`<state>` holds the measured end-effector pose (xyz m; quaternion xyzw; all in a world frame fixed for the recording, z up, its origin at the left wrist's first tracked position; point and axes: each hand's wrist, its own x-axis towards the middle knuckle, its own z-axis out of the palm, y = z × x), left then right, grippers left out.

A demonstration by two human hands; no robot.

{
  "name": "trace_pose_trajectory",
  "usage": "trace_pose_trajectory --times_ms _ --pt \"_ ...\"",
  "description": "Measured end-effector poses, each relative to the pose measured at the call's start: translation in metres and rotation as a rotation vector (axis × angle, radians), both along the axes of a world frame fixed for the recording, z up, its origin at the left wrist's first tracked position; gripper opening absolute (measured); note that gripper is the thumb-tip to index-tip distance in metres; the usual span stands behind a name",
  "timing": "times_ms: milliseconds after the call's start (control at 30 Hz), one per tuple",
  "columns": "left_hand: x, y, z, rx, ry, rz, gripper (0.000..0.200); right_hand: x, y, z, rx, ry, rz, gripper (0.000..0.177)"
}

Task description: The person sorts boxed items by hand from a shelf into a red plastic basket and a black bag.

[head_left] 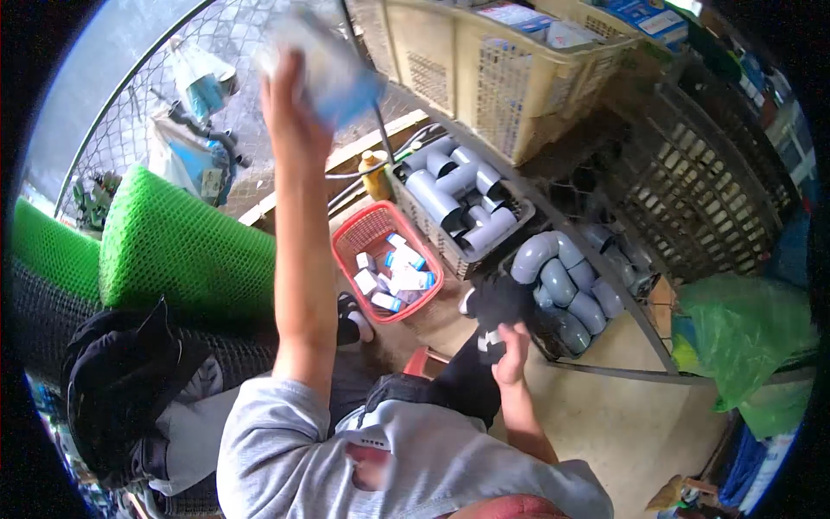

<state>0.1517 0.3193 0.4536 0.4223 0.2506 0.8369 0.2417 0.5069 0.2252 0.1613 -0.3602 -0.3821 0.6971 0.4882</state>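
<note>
Packet (339, 73) raised in my left hand (294, 111).
Loose grip could drop it; whether my right hand (512, 356) grips, I cannot tell.

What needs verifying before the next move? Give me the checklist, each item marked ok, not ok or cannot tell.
1. Left hand has hold of the blue-and-white package: ok, held up high.
2. Package print readable: not ok, blurred.
3. Right hand free: cannot tell; a small black-and-white item shows at its fingers.
4. Red basket upright, small boxes inside: ok.
5. Gray pipe fittings in their crate: ok.
6. Room in the yellow crate: cannot tell.
</note>
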Motion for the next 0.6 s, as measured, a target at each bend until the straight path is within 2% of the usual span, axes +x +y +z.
trace_pose_trajectory --times_ms 33,67,100,133,167,200,233,267,300,400,500,533,600 --pt "0.012 -0.035 -0.03 -0.14 -0.09 -0.087 0.055 -0.021 0.002 0.046 0.226 0.006 0.018 0.027" --pt "-0.003 -0.051 -0.086 -0.237 -0.238 -0.081 0.055 -0.025 0.005 0.055 0.344 -0.096 0.123 0.034" --pt "0.014 -0.079 -0.118 -0.505 -0.25 -0.021 0.055 -0.039 0.008 0.065 0.421 -0.137 0.205 0.034" --pt "0.017 -0.091 -0.169 -0.63 -0.169 0.126 0.053 -0.055 0.012 0.075 0.498 -0.179 0.283 0.035" --pt "0.025 -0.114 -0.203 -0.757 0.013 0.106 0.05 -0.074 0.017 0.086 0.609 -0.229 0.378 0.035" --pt "0.049 -0.133 -0.206 -0.768 0.08 0.113 0.055 -0.094 0.02 0.097 0.724 -0.279 0.471 0.036" --pt "0.053 -0.149 -0.234 -0.742 0.064 0.038 0.05 -0.117 0.015 0.105 0.67 -0.32 0.571 0.036" --pt "0.066 -0.16 -0.236 -0.623 0.033 0.067 0.05 -0.144 0.012 0.094 0.807 -0.316 0.544 0.041" --pt "0.057 -0.169 -0.238 -0.648 0.02 0.079 0.046 -0.161 0.005 0.093 0.705 -0.33 0.568 0.043" --pt "0.022 -0.189 -0.23 -0.681 -0.002 0.179 0.038 -0.21 -0.036 0.066 0.821 -0.308 0.399 0.051" --pt "-0.009 -0.204 -0.226 -0.649 -0.236 0.21 0.033 -0.22 -0.071 0.047 1.09 -0.452 0.42 0.052" --pt "-0.01 -0.206 -0.228 -0.647 -0.244 0.212 0.033 -0.224 -0.071 0.041 1.091 -0.457 0.427 0.052" --pt "0.001 -0.209 -0.231 -0.684 -0.092 0.323 0.033 -0.232 -0.065 0.044 1.066 -0.499 0.389 0.055"
